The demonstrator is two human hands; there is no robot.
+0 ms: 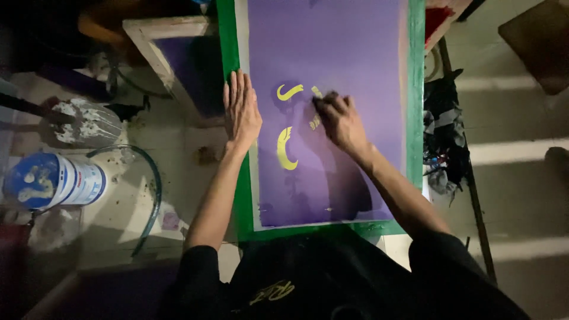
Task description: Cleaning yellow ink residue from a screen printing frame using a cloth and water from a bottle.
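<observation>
Purple screen lies under both hands' grip

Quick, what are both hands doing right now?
Left hand: open, lying flat on the left edge of the purple screen.
Right hand: fingers bunched, pressing on the screen by the yellow shapes; whether it holds anything cannot be told.

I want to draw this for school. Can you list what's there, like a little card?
Left hand: flat on the frame edge, fingers straight
Right hand: fingertips bunched, pressing on the screen
Screen: purple, in a green frame
Shapes: yellow curves
Tin: blue and white, on its side
Rags: dark pile beside the frame
</observation>
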